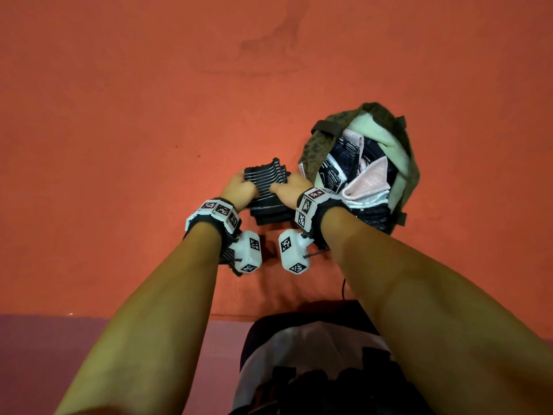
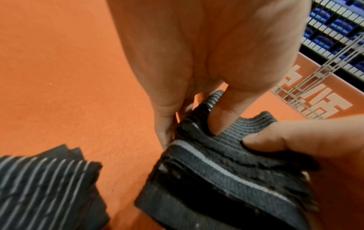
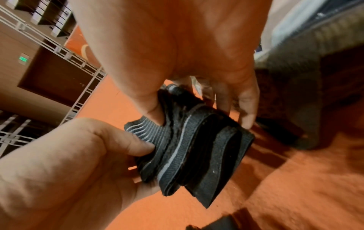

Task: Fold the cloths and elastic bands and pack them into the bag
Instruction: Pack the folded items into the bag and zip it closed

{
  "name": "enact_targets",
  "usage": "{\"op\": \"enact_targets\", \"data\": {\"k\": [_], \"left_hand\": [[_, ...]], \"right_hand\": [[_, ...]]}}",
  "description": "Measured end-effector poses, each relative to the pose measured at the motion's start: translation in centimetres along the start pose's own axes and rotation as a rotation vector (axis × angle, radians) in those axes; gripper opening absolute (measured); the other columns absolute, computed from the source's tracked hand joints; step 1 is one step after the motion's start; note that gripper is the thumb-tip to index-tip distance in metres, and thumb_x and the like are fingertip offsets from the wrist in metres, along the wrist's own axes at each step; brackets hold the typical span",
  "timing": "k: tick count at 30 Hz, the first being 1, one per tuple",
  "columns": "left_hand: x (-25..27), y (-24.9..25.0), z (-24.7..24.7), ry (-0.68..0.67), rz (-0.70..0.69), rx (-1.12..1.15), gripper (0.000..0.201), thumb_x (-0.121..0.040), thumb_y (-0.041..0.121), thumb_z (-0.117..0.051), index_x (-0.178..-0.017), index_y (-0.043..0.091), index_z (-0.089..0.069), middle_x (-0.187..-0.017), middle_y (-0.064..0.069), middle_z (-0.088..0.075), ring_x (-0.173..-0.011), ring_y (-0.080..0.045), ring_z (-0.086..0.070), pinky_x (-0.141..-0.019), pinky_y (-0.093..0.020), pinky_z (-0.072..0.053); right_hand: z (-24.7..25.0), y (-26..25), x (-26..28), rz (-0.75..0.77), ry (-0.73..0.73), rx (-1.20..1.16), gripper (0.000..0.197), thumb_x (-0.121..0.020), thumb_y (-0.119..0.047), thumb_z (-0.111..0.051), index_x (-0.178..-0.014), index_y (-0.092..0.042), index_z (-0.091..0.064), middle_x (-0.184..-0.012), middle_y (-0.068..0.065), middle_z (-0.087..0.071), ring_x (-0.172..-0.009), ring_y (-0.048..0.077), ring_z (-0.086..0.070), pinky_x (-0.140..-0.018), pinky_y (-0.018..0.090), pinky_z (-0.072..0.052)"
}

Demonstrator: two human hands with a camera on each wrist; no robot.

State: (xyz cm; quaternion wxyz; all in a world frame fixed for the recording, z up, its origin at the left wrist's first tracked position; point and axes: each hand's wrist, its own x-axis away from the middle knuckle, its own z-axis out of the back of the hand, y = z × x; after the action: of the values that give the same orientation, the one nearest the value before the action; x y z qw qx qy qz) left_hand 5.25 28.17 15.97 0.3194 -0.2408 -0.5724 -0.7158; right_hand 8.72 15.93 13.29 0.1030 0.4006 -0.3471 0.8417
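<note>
A folded black elastic band (image 1: 265, 176) with thin white stripes is held just above the orange surface (image 1: 149, 145). My left hand (image 1: 241, 189) pinches its left side, the thumb pressing into the folds (image 2: 222, 119). My right hand (image 1: 288, 187) pinches the right side (image 3: 197, 147), thumb on top and fingers behind. To the right lies the open olive camouflage bag (image 1: 317, 145), with pink, navy and pale green cloths (image 1: 368, 175) in it. A second folded striped band (image 2: 45, 186) lies on the surface under my left wrist.
The orange surface stretches far and left, and its front edge (image 1: 119, 316) runs near my body. A wire rack (image 2: 334, 31) with blue items stands beyond the surface, beside an orange panel with white lettering (image 2: 319, 102). A thin dark cable (image 1: 344, 290) lies near my right forearm.
</note>
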Motion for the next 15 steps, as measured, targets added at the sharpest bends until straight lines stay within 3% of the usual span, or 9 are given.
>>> {"op": "enact_targets", "data": {"k": [2, 5, 9, 12, 15], "left_hand": [[0.2, 0.8, 0.2, 0.025, -0.022, 0.022, 0.041, -0.070, 0.002, -0.047, -0.107, 0.014, -0.058, -0.082, -0.003, -0.062, -0.082, -0.021, -0.059, -0.073, -0.029, -0.050], [0.0, 1.9, -0.1, 0.042, -0.032, 0.080, 0.057, -0.070, 0.000, -0.050, -0.126, 0.014, -0.054, -0.096, -0.007, -0.065, -0.090, -0.022, -0.062, -0.082, -0.037, -0.056], [-0.1, 4.3, -2.1, 0.018, -0.099, 0.121, 0.042, -0.086, -0.008, -0.049, -0.121, 0.015, -0.052, -0.091, -0.002, -0.064, -0.082, -0.015, -0.062, -0.068, -0.027, -0.054], [0.0, 5.9, -4.4, -0.004, -0.121, 0.122, 0.044, -0.081, 0.005, -0.056, -0.122, 0.020, -0.054, -0.093, 0.002, -0.064, -0.088, -0.014, -0.059, -0.080, -0.032, -0.050], [0.0, 7.2, -7.0, -0.040, -0.130, 0.112, 0.046, -0.075, 0.014, -0.059, -0.119, 0.025, -0.056, -0.093, 0.004, -0.064, -0.090, -0.016, -0.058, -0.087, -0.040, -0.049]], "right_hand": [[1.4, -0.8, 0.7, 0.035, 0.021, -0.009, 0.058, -0.074, -0.044, -0.059, -0.120, -0.010, -0.056, -0.109, 0.008, -0.064, -0.095, 0.028, -0.062, -0.083, 0.036, -0.053], [3.8, -1.3, 1.5, 0.075, 0.043, -0.043, 0.053, -0.078, -0.044, -0.060, -0.118, -0.010, -0.055, -0.108, 0.006, -0.063, -0.097, 0.027, -0.062, -0.085, 0.037, -0.053], [7.6, -0.5, 1.9, 0.094, 0.113, -0.175, 0.042, -0.079, -0.038, -0.062, -0.114, -0.016, -0.055, -0.107, 0.003, -0.064, -0.099, 0.026, -0.062, -0.091, 0.037, -0.051], [10.4, 0.7, 1.8, 0.091, 0.157, -0.208, 0.047, -0.079, -0.038, -0.062, -0.120, -0.015, -0.055, -0.108, 0.001, -0.064, -0.100, 0.024, -0.061, -0.092, 0.035, -0.049], [12.8, 2.4, 2.0, 0.078, 0.192, -0.252, 0.038, -0.079, -0.036, -0.061, -0.112, -0.017, -0.056, -0.102, 0.000, -0.065, -0.094, 0.020, -0.062, -0.086, 0.033, -0.049]]}}
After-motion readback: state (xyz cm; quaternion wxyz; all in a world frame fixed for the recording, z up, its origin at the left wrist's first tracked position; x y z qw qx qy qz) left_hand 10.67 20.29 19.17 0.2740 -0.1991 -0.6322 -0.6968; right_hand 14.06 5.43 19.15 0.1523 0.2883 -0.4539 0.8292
